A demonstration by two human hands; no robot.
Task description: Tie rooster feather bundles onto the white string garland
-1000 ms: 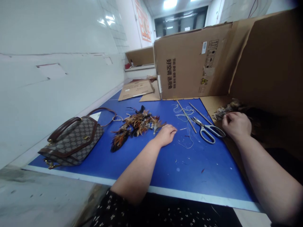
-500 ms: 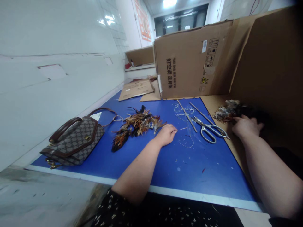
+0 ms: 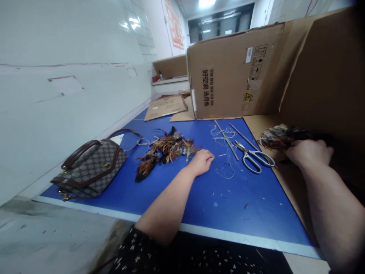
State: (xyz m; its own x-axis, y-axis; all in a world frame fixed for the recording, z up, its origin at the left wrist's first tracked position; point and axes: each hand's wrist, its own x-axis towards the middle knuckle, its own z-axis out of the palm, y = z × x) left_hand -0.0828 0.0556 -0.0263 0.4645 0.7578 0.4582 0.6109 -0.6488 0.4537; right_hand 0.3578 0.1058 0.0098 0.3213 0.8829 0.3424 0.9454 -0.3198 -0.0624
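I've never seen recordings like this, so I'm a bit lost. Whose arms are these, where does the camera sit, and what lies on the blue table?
No machine here: a person works with two bare hands, and the camera sits on their head, looking forward and down, so the arms are their own. The left hand rests with curled fingers on the blue table beside a pile of brown feathers. The right hand lies against a second feather bunch on a cardboard sheet; whether it grips it does not show. Between the hands lie scissors, thin sticks and loose string. A patterned handbag sits far left, a big cardboard box behind.
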